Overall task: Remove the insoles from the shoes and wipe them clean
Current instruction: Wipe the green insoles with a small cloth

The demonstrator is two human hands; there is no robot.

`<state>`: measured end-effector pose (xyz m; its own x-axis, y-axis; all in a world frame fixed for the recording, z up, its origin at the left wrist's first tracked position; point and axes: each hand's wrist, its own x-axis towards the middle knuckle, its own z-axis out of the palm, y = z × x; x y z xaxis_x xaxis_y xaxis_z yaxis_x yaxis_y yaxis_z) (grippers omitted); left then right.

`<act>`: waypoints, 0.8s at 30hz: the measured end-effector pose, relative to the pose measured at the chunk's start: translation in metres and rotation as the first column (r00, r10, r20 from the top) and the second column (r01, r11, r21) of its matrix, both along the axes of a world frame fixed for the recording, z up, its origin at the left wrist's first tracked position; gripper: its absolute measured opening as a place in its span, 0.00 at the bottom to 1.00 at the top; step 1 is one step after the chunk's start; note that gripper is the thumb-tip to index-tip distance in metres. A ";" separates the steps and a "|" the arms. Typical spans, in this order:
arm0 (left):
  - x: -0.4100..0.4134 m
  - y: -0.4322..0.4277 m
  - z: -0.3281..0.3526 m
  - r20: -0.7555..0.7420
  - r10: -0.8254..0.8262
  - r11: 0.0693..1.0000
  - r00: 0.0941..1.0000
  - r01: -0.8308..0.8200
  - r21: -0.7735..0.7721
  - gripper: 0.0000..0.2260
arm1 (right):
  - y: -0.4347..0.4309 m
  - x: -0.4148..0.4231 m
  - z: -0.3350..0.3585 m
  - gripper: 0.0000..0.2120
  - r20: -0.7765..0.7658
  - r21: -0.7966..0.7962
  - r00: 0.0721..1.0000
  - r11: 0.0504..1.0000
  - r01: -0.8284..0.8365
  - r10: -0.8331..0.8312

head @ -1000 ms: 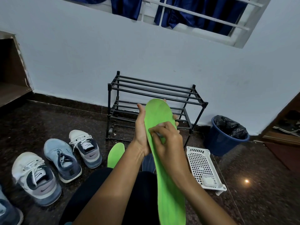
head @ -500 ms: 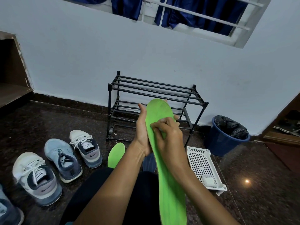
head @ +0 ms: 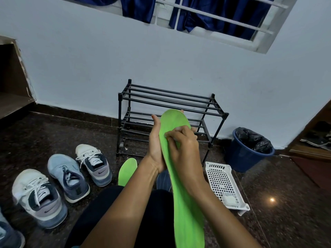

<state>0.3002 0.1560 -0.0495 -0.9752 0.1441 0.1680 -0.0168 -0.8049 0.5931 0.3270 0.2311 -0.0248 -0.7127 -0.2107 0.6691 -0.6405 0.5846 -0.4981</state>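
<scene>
A long bright green insole (head: 186, 203) stands upright in front of me, toe end up. My left hand (head: 156, 145) holds it from behind and from the left edge, thumb up along the side. My right hand (head: 184, 149) presses on its upper front face with the fingers curled over a small whitish wipe that barely shows. A second green insole (head: 127, 171) lies on the floor beyond my knee. Several grey and white sneakers (head: 93, 164) (head: 68, 177) (head: 38, 197) sit in a row on the floor at the left.
A black two-tier shoe rack (head: 172, 102) stands against the wall ahead. A white perforated basket (head: 222, 183) with a pale lump in it lies on the floor at the right. Behind it is a blue bin (head: 245, 158) with a black liner. A dark shoe (head: 163, 181) shows between my arms.
My right hand has slid up the face of the insole toward the toe end. The left hand keeps its hold and the insole stays upright.
</scene>
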 end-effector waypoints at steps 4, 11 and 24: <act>0.001 0.001 0.002 0.011 -0.002 1.000 1.000 0.001 0.030 0.36 | 0.001 0.010 -0.004 0.07 0.023 -0.043 0.996 0.995 -0.088 0.089; 0.002 0.002 0.005 0.032 0.031 1.000 0.999 -0.032 0.002 0.37 | 0.006 0.005 -0.001 0.07 0.021 -0.026 0.997 0.997 -0.075 0.076; 0.004 0.000 0.008 0.040 0.052 0.999 0.998 -0.052 0.016 0.36 | 0.009 0.006 -0.005 0.06 -0.012 -0.096 0.999 0.994 -0.044 0.043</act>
<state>0.3045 0.1557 -0.0412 -0.9872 0.0905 0.1314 0.0024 -0.8151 0.5793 0.3325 0.2405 -0.0299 -0.6974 -0.1754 0.6949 -0.6694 0.5057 -0.5442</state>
